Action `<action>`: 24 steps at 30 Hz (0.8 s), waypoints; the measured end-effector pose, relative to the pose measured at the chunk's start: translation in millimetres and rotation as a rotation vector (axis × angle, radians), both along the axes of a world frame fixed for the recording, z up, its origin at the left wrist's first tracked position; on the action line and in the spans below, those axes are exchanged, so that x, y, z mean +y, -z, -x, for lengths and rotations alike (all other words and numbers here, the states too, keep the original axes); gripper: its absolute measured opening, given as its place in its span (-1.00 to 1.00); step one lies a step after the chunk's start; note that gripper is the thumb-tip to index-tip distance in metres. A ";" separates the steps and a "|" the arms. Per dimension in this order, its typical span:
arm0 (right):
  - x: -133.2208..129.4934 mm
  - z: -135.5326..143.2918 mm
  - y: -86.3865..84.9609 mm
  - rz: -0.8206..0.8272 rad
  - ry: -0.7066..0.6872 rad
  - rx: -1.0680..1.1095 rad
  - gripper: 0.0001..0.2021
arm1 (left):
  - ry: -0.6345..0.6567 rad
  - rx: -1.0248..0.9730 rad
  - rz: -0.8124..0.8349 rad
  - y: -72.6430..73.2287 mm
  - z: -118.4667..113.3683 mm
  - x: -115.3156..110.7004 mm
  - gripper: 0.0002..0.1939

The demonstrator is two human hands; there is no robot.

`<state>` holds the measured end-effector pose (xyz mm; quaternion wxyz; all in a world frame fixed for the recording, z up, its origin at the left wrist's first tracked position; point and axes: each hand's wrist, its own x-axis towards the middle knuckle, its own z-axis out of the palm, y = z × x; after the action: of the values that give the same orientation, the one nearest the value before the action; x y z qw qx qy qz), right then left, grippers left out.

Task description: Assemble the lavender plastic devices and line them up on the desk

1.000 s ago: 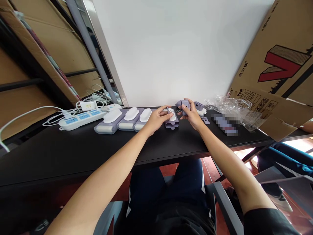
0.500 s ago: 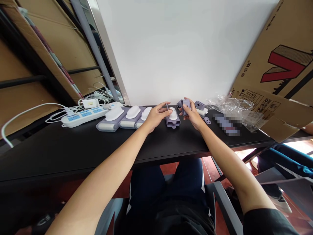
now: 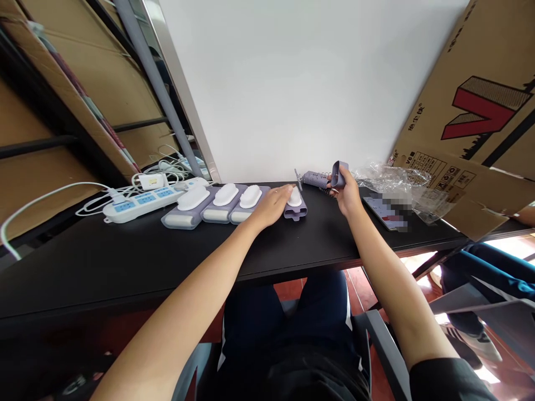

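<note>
My left hand (image 3: 276, 205) reaches in with its fingers pressed together. A thin purple-grey plate (image 3: 298, 179) stands tilted at its fingertips; the grip itself is partly hidden. Right beside these fingers, a small purple device (image 3: 296, 212) with a white rounded top lies on the black table. My right hand (image 3: 348, 192) is closed around a hollow purple casing (image 3: 339, 174), its oval opening showing. Left of that casing is a perforated purple tubular part (image 3: 315, 180) with thin wire coils around it. Whether the right fingers also hold this part, I cannot tell.
Purple units with white oval tops (image 3: 226, 195) stand in a row on the left, next to a white power strip (image 3: 144, 201) with tangled cables. To the right lie a phone (image 3: 378, 210), clear plastic wrap (image 3: 393, 177) and a large cardboard box (image 3: 455, 145). A white board (image 3: 301, 89) rises behind.
My right hand has moved right with the casing, turning its opening more toward me. The perforated part now shows clearly. My left hand has shifted slightly right, the thin plate along with it.
</note>
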<state>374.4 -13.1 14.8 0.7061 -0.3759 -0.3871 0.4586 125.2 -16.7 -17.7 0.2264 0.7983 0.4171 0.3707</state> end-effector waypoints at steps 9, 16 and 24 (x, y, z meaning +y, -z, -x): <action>2.1 -7.4 -0.3 0.018 0.048 0.064 -0.60 | -0.082 0.424 -0.214 -3.6 -6.7 -17.3 -0.33; 2.7 -7.9 -0.1 0.015 0.057 0.067 -0.59 | 0.091 0.137 -0.153 -7.7 0.1 -14.6 -0.50; 2.6 -6.6 0.1 0.031 0.056 0.079 -0.63 | 0.062 0.280 -0.191 -8.3 0.1 -16.7 -0.56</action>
<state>381.0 -10.5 14.7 0.7275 -0.3790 -0.3409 0.4592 125.1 -33.4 -9.4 0.1003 0.8725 0.3827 0.2867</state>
